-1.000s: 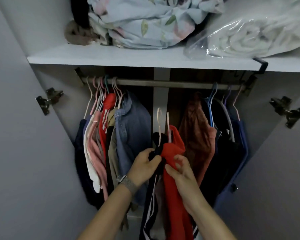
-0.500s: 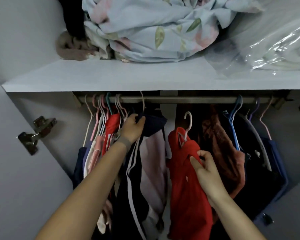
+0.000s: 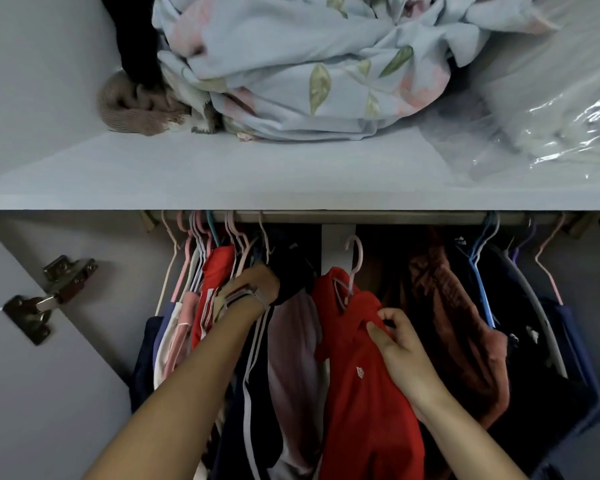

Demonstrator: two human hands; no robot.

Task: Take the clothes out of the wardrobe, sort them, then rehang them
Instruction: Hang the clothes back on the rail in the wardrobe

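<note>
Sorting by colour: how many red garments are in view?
2: a red striped garment hanging on the rail at left, and a red shirt gripped by the right hand. Others may be hidden.

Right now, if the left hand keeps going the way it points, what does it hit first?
Probably the dark garment hanging just ahead of the left hand, then the rail above it. Depth is unclear; the fingers are hidden among the clothes.
</note>
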